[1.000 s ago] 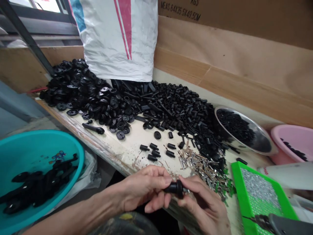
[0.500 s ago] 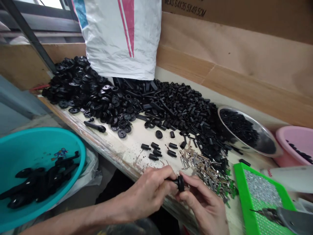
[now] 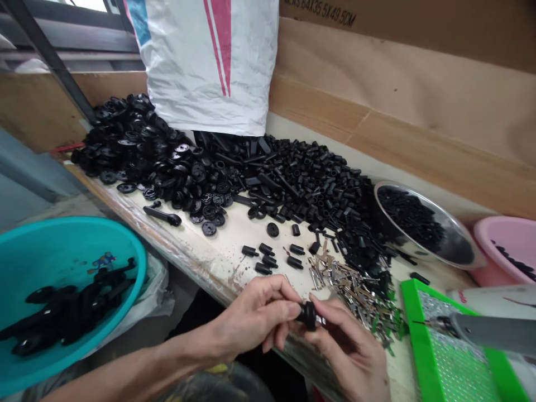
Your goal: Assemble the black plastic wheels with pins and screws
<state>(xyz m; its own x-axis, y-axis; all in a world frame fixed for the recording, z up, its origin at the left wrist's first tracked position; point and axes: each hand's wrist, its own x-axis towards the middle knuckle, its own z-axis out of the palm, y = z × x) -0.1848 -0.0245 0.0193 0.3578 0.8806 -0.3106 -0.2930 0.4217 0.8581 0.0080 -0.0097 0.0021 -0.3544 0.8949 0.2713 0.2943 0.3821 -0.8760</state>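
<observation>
Over the near table edge, my left hand [image 3: 262,310] pinches the left end of a small black round plastic part [image 3: 310,315]. Thumb and fingers of my right hand [image 3: 349,343] close on its right side, where a bit of shiny metal shows. Just beyond the hands, several short black cylinders with thin stems [image 3: 268,261] lie on the table. A black disc [image 3: 272,229] and a short black tube [image 3: 295,230] rest behind them. Loose metal strips [image 3: 347,285] are heaped to the right of these.
A screwdriver-like power tool [image 3: 469,329] hangs over a green tray [image 3: 412,329] of small screws at right. Black parts [image 3: 176,167] are piled along the back. A steel bowl [image 3: 460,245] and pink basin [image 3: 486,229] stand right, a teal basin [image 3: 140,262] left, a white sack [image 3: 209,67] behind.
My left fingers have shifted on the black part, its thumb now stretched along it. My right hand stays in place. The power tool has swung up and left over the green tray.
</observation>
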